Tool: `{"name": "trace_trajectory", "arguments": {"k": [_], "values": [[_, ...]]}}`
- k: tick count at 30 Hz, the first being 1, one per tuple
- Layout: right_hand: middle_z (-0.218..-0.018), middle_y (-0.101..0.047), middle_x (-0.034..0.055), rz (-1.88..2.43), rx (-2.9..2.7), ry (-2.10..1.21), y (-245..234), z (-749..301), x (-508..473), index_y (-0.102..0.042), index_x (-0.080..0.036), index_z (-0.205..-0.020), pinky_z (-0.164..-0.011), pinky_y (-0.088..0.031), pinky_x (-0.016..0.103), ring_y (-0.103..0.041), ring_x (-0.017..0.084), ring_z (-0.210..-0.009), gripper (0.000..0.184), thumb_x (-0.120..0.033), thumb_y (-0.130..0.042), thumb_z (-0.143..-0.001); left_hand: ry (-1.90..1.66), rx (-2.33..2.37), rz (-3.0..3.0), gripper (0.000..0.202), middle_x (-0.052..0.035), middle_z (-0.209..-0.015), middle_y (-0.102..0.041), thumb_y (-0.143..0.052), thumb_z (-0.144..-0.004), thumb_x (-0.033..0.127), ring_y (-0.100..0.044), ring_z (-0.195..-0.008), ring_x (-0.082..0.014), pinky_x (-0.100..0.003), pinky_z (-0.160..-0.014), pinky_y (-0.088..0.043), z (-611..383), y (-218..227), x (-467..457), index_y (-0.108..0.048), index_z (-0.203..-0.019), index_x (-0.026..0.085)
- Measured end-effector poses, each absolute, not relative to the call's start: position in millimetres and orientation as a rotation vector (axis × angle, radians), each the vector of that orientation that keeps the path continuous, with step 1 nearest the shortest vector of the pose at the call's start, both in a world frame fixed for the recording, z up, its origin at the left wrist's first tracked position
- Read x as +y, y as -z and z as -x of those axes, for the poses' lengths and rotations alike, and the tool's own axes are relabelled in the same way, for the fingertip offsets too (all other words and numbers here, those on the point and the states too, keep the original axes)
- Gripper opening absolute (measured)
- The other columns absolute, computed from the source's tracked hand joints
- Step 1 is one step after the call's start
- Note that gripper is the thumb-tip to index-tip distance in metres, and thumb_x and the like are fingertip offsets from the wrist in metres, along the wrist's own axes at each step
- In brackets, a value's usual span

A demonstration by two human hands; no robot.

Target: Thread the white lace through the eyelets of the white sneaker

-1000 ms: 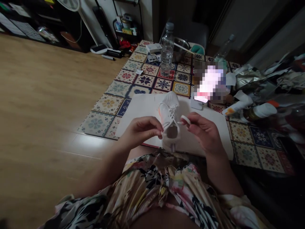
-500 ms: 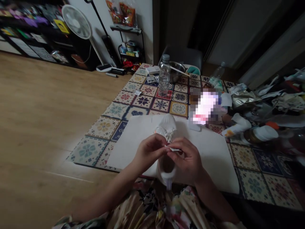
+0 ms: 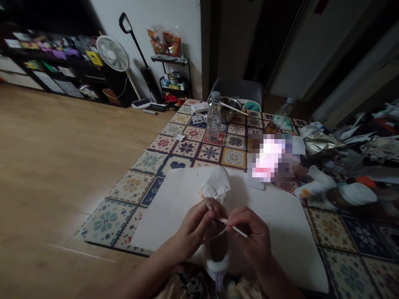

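Observation:
My left hand (image 3: 197, 226) and my right hand (image 3: 252, 232) are close together above a white sheet (image 3: 162, 207). Fingertips of both pinch a thin white strip (image 3: 240, 231), which slants down to the right past my right fingers. From it a pale thin loop hangs between the hands. Just beyond them lies a rounded white bundle (image 3: 216, 178) with a gathered edge and a small orange mark at its left. Below the hands is a hollow-looking object with a dark middle and a white end (image 3: 217, 268); its kind is unclear, and the hands partly cover it.
Past the sheet stands a clear plastic bottle (image 3: 213, 118) on the patterned tablecloth (image 3: 187, 146). A metal bowl (image 3: 230, 110) and a second bottle (image 3: 282, 116) are farther back. A blurred-out bright screen (image 3: 268, 160) stands right of centre. Bottles and wrappings (image 3: 326, 143) crowd the right side.
The camera view has tilted up, so everything sits lower. My hands have drawn slightly apart, and more of the white strip and a hanging loop now show.

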State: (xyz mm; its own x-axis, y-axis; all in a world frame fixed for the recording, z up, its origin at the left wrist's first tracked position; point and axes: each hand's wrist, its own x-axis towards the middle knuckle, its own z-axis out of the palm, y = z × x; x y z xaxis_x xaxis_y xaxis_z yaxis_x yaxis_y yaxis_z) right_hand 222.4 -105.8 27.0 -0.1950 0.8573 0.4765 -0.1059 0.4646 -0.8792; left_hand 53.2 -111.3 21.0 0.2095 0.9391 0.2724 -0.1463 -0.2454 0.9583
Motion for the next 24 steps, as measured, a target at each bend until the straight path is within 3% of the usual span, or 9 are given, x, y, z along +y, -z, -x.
{"name": "trace_trajectory", "arguments": {"k": [6,13,17,24], "values": [[-0.074,-0.069,-0.0012,0.711,-1.555,-0.824,-22,-222,-111,-0.068,-0.023,-0.09,-0.061,-0.054,0.018,-0.066,0.011,-0.067,0.012,-0.012,-0.067,-0.086,-1.148,0.849,-1.444,0.03,-0.0038,-0.081,-0.063,-0.063,-0.09,0.045,-0.057,-0.075,-0.0117,-0.02,-0.07,-0.048,-54,-26,-121,-0.059,-0.082,0.017],[-0.081,-0.072,-0.0015,0.596,-1.678,-0.723,-28,-223,-112,-0.065,-0.024,-0.096,-0.074,-0.056,0.016,-0.07,0.009,-0.076,0.015,-0.01,-0.063,-0.09,-1.235,1.009,-1.334,0.024,-0.0071,-0.081,-0.077,-0.081,-0.074,0.036,-0.07,-0.071,-0.0157,-0.021,-0.066,-0.053,-55,-28,-123,-0.075,-0.089,0.018],[-0.084,-0.072,-0.0015,0.569,-1.722,-0.668,-27,-223,-114,-0.064,-0.024,-0.1,-0.076,-0.056,0.016,-0.07,0.009,-0.077,0.017,-0.012,-0.066,-0.089,-1.339,1.112,-1.465,0.01,-0.0061,-0.074,-0.077,-0.079,-0.076,0.028,-0.07,-0.068,-0.0152,-0.019,-0.064,-0.053,-53,-33,-128,-0.077,-0.077,0.018],[-0.086,-0.068,0.0004,0.568,-1.724,-0.613,-30,-222,-116,-0.064,-0.024,-0.095,-0.075,-0.056,0.019,-0.068,0.011,-0.081,0.011,-0.015,-0.066,-0.089,-1.411,1.058,-1.585,0.009,-0.0074,-0.074,-0.075,-0.074,-0.081,0.025,-0.069,-0.066,-0.015,-0.019,-0.062,-0.053,-52,-33,-137,-0.075,-0.08,0.017]]}}
